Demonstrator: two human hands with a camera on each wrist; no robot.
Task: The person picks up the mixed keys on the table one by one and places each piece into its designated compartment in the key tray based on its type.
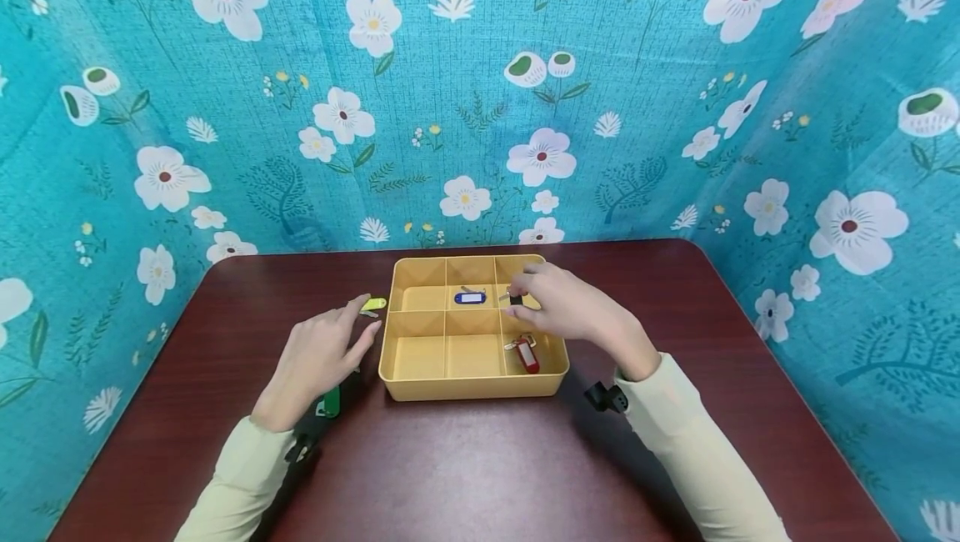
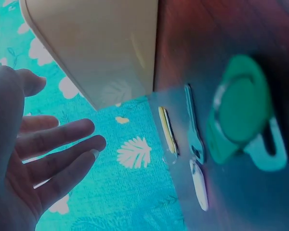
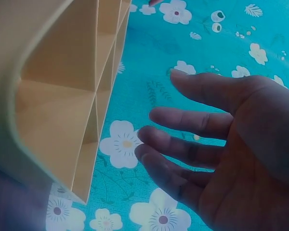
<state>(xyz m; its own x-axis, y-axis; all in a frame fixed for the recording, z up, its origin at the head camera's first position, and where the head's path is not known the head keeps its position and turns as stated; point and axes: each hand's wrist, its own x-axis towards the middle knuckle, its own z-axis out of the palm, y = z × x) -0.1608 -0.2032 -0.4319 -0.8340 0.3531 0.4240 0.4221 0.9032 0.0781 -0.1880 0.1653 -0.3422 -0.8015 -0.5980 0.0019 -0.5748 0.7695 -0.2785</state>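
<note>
A tan six-compartment box stands on the table. My right hand is over its right side, fingers loosely bent and holding nothing in the right wrist view. Below those fingertips a black key tag with a key lies in the back right compartment. A blue key tag sits in the back middle one, and a red key tag with keys in the front right. Left of the box, my left hand hovers with relaxed, empty fingers, near a yellow key tag. A green key tag lies beneath its wrist.
The dark red-brown table ends at a blue flowered cloth behind and at both sides. In the left wrist view, a loose key lies between the yellow and green tags. Box dividers rise between the compartments.
</note>
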